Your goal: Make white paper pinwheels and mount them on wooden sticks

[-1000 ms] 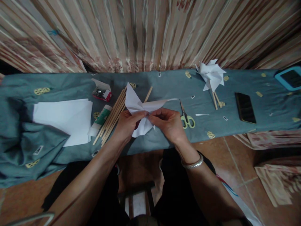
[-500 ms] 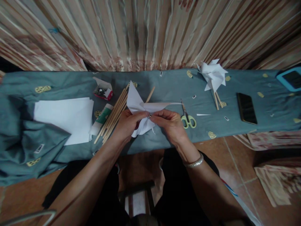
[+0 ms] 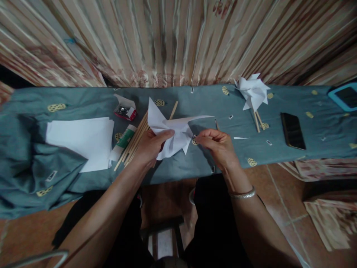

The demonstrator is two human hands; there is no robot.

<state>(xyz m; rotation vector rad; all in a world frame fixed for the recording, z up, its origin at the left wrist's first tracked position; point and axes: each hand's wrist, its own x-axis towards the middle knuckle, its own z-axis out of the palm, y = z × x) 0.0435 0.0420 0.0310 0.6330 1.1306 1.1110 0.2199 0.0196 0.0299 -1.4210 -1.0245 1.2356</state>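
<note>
A white paper pinwheel [image 3: 178, 136] with folded blades is in my left hand [image 3: 153, 145]. The thumb lies across its folded centre, and the other fingers are hidden underneath. My right hand [image 3: 216, 143] is just right of the paper, apart from it, thumb and index finger pinched. A tiny shiny piece that looks like a thumbtack shows at those fingertips, mostly covered. A wooden stick [image 3: 173, 110] pokes out behind the pinwheel. The scissors [image 3: 216, 124] are nearly all hidden by my right hand; only the blade end shows.
Left of the hands lie several wooden sticks [image 3: 134, 143], a green-and-white glue stick [image 3: 123, 141], a small box of metal pieces [image 3: 125, 109] and stacked white paper [image 3: 83, 139]. To the right are finished pinwheels [image 3: 253, 91], a paper sliver [image 3: 241, 138], a phone [image 3: 292, 130] and a blue-edged device [image 3: 344, 96].
My right hand has drawn away from the pinwheel's centre to the right, now covering the scissors' handles. My left hand still grips the pinwheel, its thumb now over the centre.
</note>
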